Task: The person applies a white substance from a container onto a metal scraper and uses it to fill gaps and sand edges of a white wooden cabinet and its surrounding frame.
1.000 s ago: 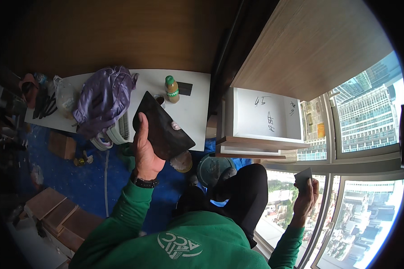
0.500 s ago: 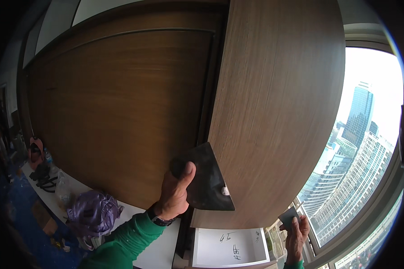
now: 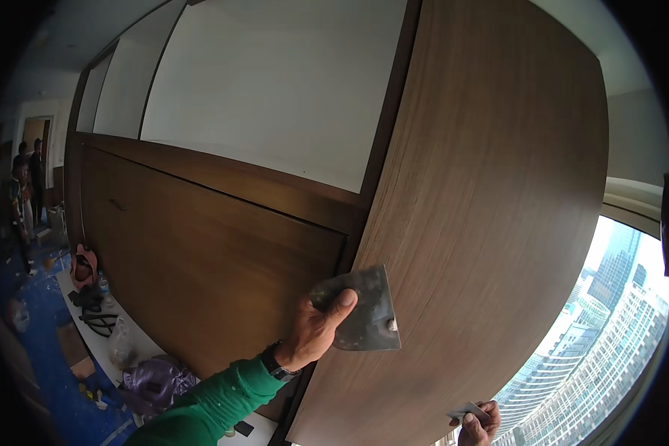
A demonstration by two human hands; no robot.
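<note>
My left hand [image 3: 312,332], at the end of a green sleeve, grips a dark flat scraper plate [image 3: 373,308], its thumb pressed on the face. A small whitish dab of paste [image 3: 392,325] clings near the plate's right edge. Lower right, my right hand [image 3: 480,428] pinches a small grey scraper blade [image 3: 464,410] between thumb and fingers. Both hands are in front of a tall brown wood-grain panel [image 3: 490,171]; whether the blade touches it I cannot tell.
Left of the panel stand a darker wood cabinet front [image 3: 201,253] and pale open shelves [image 3: 275,89]. A purple bag [image 3: 156,386], a clear plastic bag [image 3: 120,343] and a pink cap [image 3: 84,265] lie on a white ledge. Far left, several people [image 3: 30,182] stand. A window [image 3: 572,372] is at right.
The view has tilted up, bringing the shelves and people into sight and hiding the white drawer. The plate has turned slightly in my left hand's grip; my right hand appears lower in the picture.
</note>
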